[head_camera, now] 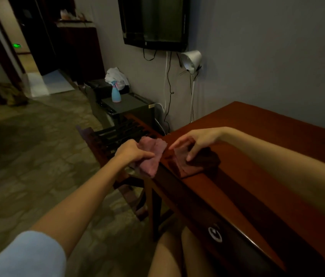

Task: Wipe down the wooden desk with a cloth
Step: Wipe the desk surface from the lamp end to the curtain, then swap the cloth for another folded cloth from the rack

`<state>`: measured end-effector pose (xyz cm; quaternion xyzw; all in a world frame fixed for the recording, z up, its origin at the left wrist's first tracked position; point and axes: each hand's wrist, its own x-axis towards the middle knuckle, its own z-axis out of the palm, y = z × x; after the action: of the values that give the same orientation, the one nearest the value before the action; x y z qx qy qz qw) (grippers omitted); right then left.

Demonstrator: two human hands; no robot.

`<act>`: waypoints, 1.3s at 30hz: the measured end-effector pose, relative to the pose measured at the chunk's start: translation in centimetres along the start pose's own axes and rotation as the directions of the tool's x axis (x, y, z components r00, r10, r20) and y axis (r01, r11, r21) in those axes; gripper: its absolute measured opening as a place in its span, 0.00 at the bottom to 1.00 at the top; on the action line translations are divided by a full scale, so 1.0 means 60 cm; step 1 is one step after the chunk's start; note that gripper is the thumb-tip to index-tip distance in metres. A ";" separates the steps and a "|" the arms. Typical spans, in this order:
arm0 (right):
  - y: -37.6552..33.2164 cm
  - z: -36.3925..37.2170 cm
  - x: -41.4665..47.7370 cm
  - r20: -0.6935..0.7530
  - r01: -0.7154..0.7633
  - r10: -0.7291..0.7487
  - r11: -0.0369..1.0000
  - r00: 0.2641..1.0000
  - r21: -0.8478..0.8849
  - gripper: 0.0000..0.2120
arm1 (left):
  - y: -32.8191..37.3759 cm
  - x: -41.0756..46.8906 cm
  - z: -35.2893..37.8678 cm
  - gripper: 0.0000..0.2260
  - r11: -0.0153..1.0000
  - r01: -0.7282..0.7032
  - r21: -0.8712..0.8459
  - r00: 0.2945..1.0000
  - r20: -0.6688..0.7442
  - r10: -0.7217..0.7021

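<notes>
One sleeve [28, 256], pale blue, covers the left upper arm at the lower left. One green lit sign [16, 45] shows in the dark doorway at the far left. One blue spray bottle [115, 93] stands upright on a dark box by the wall, with one white bundle [116, 75] behind it. One TV [155, 21] hangs on the wall above. Two hands are in view. The left hand [133, 154] is closed, fingers curled round the pink end of the cloth [151, 158], which it holds just off the desk's left corner, above a slatted rack [115, 136]. The cloth's long axis runs left to right, from the left hand across the corner to the right hand; whether it is one piece or two cannot be told, as a gap shows at the desk edge. The right hand [199, 140] is arched, its thumb and bent fingers clamped on a raised fold of the part lying on the desktop. One lamp [191, 58] points down-left beside the TV. One desk [267, 166], reddish wood, runs from far left to near right, with one ring pull [214, 233] on its front.
</notes>
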<state>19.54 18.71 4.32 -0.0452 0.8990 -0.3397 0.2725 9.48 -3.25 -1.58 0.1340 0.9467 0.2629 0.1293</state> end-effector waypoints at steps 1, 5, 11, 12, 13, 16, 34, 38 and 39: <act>-0.002 0.006 0.014 -0.004 0.008 -0.008 1.000 1.000 0.016 0.26 | -0.007 -0.003 -0.008 0.30 1.000 -0.003 0.002 1.000 -0.016 0.003; -0.004 0.021 0.041 -0.092 -0.018 0.010 0.997 0.996 -0.077 0.22 | -0.038 -0.012 -0.034 0.31 0.999 -0.030 -0.012 0.995 -0.096 0.029; 0.020 0.071 -0.015 -0.418 0.005 -0.274 0.841 0.866 -0.541 0.22 | -0.055 -0.014 -0.038 0.32 0.996 -0.063 -0.068 0.990 -0.130 0.053; 0.032 0.094 -0.024 -0.345 0.038 -0.276 0.826 0.897 -0.562 0.25 | -0.053 -0.013 -0.035 0.32 0.994 -0.074 -0.080 0.988 -0.139 0.063; 0.047 0.118 -0.029 -0.290 0.034 -0.244 0.816 0.925 -0.578 0.29 | -0.051 -0.014 -0.033 0.32 0.992 -0.088 -0.092 0.986 -0.148 0.073; 0.091 0.136 -0.019 -0.352 -0.095 -0.133 0.823 0.927 -0.561 0.31 | -0.051 -0.016 -0.034 0.32 0.985 -0.121 -0.121 0.981 -0.169 0.099; -0.030 0.077 0.155 -0.298 0.143 -0.234 0.944 0.926 -0.298 0.24 | -0.099 -0.023 -0.069 0.30 0.957 -0.139 -0.255 0.975 -0.203 0.088; -0.083 0.034 0.086 -0.653 0.288 0.016 0.889 0.758 0.356 0.26 | -0.055 -0.032 -0.077 0.30 0.857 -0.194 -0.478 0.970 -0.226 0.093; -0.090 0.032 0.071 -0.599 0.264 0.080 0.846 0.796 0.464 0.29 | -0.039 -0.037 -0.077 0.29 0.796 -0.208 -0.568 0.971 -0.215 0.101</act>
<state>16.39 12.29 4.61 0.0949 0.8068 -0.5818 -0.0407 9.67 -8.02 1.39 0.1414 0.8124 0.5626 0.0596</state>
